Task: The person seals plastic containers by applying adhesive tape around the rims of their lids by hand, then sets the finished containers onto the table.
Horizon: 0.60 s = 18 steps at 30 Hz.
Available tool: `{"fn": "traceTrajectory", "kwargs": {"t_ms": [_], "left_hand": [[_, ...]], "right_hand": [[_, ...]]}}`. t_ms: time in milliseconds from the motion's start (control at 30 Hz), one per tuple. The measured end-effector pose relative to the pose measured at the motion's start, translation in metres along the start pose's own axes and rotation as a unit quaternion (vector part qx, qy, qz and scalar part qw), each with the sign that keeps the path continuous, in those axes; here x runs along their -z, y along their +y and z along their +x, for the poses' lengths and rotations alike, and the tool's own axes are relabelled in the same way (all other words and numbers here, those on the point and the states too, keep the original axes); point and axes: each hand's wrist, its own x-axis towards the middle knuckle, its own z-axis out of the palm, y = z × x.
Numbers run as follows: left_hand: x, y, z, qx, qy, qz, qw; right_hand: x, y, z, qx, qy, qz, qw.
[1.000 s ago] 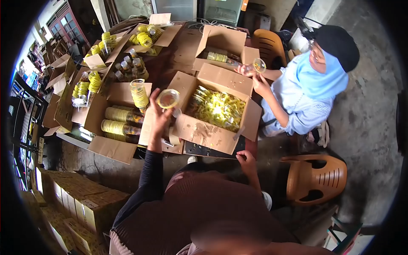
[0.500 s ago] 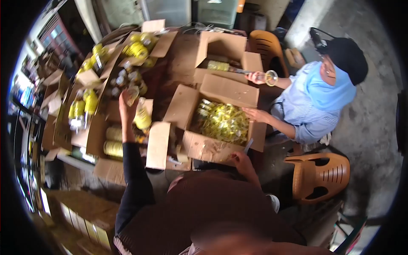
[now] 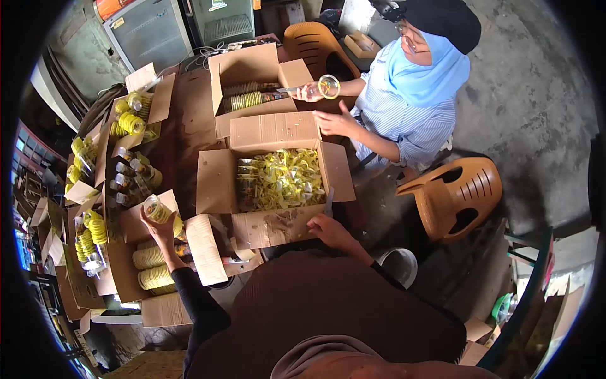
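My left hand (image 3: 159, 228) is wrapped round a clear plastic cup (image 3: 155, 210) at the top of a stack of yellow-rimmed cups, above the left box. Rows of stacked yellow-rimmed cups (image 3: 154, 276) lie in that open box (image 3: 123, 268). My right hand (image 3: 329, 231) is closed at the near right corner of the middle box (image 3: 273, 228), with a thin grey tool (image 3: 329, 201) sticking up from it. Yellow strips (image 3: 287, 180) and several clear cups fill the middle box.
Across the table (image 3: 192, 107), a co-worker (image 3: 410, 95) holds a clear cup (image 3: 329, 86) beside another box (image 3: 246, 66). Bottles (image 3: 129, 180) and boxes of cups stand at left. Orange chairs (image 3: 457, 196) are at right and behind.
The view has swung right. My left hand has moved from beside the middle box to the cup stack at left. The grey tool now shows at my right hand. The co-worker's hands have moved apart.
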Motion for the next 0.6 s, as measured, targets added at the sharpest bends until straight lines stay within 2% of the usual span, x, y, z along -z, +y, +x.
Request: {"fn": "traceTrajectory", "kwargs": {"t_ms": [33, 133, 200, 267, 333, 567, 600], "left_hand": [[-0.002, -0.003, 0.002, -0.018, 0.012, 0.003, 1.0], [-0.005, -0.004, -0.003, 0.032, 0.019, 0.0, 0.999], [-0.004, -0.002, -0.007, 0.028, 0.022, -0.004, 0.999], [0.002, 0.003, -0.006, 0.074, 0.003, 0.003, 0.997], [0.002, 0.0, -0.007, 0.076, -0.008, -0.001, 0.997], [-0.003, -0.012, -0.005, 0.085, -0.039, -0.009, 0.996], [0.001, -0.005, -0.006, 0.063, -0.02, 0.001, 0.998]], "right_hand": [[0.003, -0.002, 0.003, 0.007, 0.0, 0.007, 1.0], [0.0, 0.003, -0.001, 0.003, 0.007, -0.004, 1.0], [0.0, 0.005, 0.0, 0.008, -0.006, -0.008, 1.0], [-0.004, 0.002, 0.001, 0.014, -0.031, -0.009, 0.999], [-0.002, -0.005, 0.003, -0.025, -0.029, 0.01, 0.999], [-0.01, -0.012, 0.01, -0.01, -0.04, 0.012, 0.999], [-0.011, -0.013, 0.01, -0.013, -0.038, 0.006, 0.999]]}}
